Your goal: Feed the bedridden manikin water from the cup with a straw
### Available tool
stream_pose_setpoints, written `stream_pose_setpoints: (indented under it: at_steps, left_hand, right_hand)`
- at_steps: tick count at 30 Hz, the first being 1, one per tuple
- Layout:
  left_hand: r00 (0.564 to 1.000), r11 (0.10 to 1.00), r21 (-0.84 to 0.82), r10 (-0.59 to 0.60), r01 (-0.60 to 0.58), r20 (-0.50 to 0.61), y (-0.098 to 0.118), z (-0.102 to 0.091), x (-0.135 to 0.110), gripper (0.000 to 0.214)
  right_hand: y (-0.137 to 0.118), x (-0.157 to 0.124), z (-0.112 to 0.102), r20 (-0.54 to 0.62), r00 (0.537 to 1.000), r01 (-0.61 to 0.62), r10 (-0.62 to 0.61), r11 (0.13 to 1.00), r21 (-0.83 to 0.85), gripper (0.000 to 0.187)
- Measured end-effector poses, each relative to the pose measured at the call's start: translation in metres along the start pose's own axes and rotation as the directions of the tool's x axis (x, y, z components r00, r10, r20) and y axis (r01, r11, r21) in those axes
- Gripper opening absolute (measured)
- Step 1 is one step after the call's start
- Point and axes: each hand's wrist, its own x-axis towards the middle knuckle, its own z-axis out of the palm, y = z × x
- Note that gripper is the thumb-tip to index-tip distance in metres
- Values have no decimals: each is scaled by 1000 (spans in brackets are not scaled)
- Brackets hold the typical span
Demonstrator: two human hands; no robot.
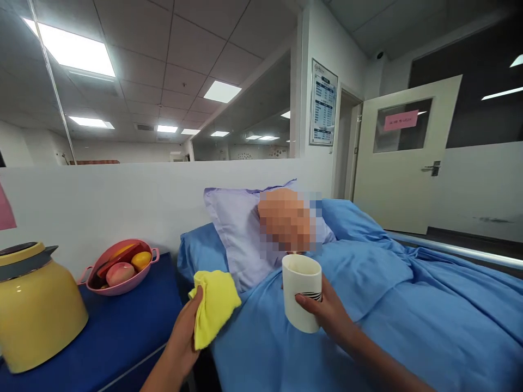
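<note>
My left hand (187, 331) is closed around a folded yellow cloth (217, 308), its thumb on the near side. The cloth hangs by the edge of the bed. My right hand (332, 309) grips a white cup (297, 294) with black stripes, thumb across its front and the other fingers hidden behind. The cup is nearly upright, slightly tilted, above the blue blanket (368, 294). Just beyond its rim lies a head (284, 218), pixelated, on a lilac pillow (235, 223). Whether the cup touches the head I cannot tell.
On a blue cabinet (134, 321) at the left stand a yellow thermos jug (41, 310) and a pink basket (134, 280) of fruit. A white wall (122, 201) rises behind the bed. At the right are a metal bed rail (461, 248) and an open door (402, 179).
</note>
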Motion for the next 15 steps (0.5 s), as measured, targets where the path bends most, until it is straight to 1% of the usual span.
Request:
stream_pose_setpoints:
  at_steps: [3,5,7,9,12,15]
  left_hand:
    - [995,995,-87,-47,54,83,-22,44,1,51]
    - [990,988,-130,-63,80,126,-33,68,4,52]
    - [982,978,-172,-84,113,170,-43,89,9,53]
    - [971,960,-240,-90,144,223,-53,110,16,54]
    - [951,918,-356,-64,175,302,-69,140,31,55]
    - [938,901,-402,-16,164,348,-90,161,48,53]
  right_hand:
    - [10,7,-35,-82,996,-25,27,999,26,64]
    - [16,13,-55,-127,991,-39,42,999,23,65]
    - [23,21,-71,-155,987,-36,34,999,-15,66]
    - [29,28,-82,-163,987,-17,5,997,-73,66]
    - [38,34,-89,-163,986,15,-38,990,-139,63]
    - [44,34,-91,-148,988,27,-46,991,-128,61]
